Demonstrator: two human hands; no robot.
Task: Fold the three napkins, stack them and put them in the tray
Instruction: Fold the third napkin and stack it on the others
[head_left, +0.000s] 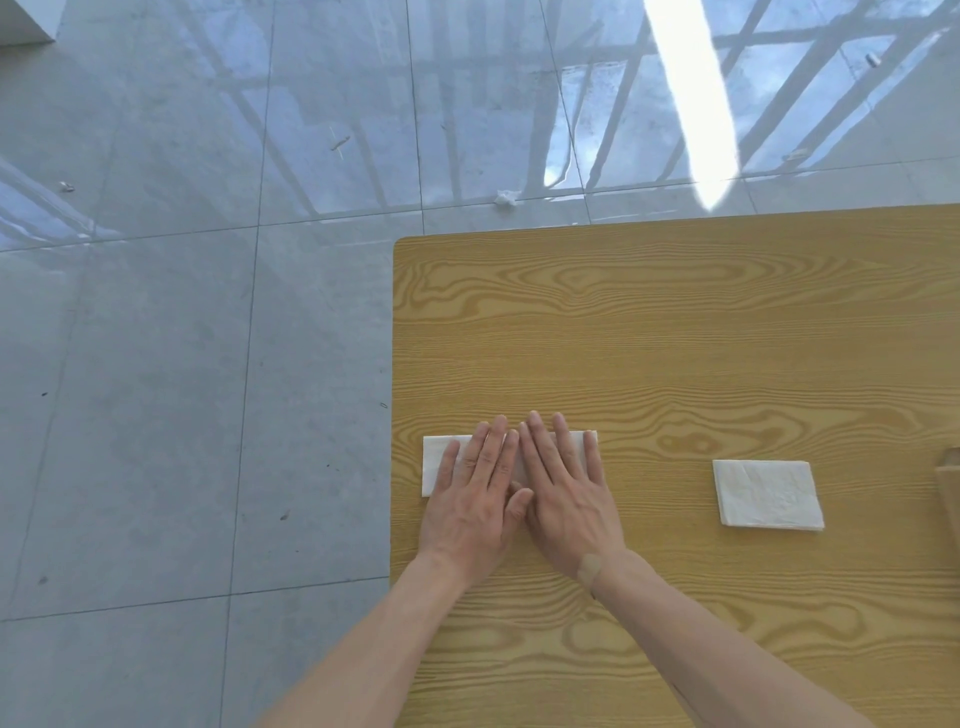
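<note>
A white napkin (435, 464), folded into a long strip, lies near the left edge of the wooden table (675, 338). My left hand (475, 493) and my right hand (563, 493) press flat on it side by side, fingers spread and pointing away from me, and cover its middle. To the right lies a folded white napkin stack (766, 493), a small rectangle, apart from both hands. At the right border a sliver of a brown tray (949, 486) shows.
The table's left edge runs just beside the strip napkin, with grey tiled floor (182, 364) beyond it. A crumpled white scrap (506, 197) lies on the floor past the table's far edge.
</note>
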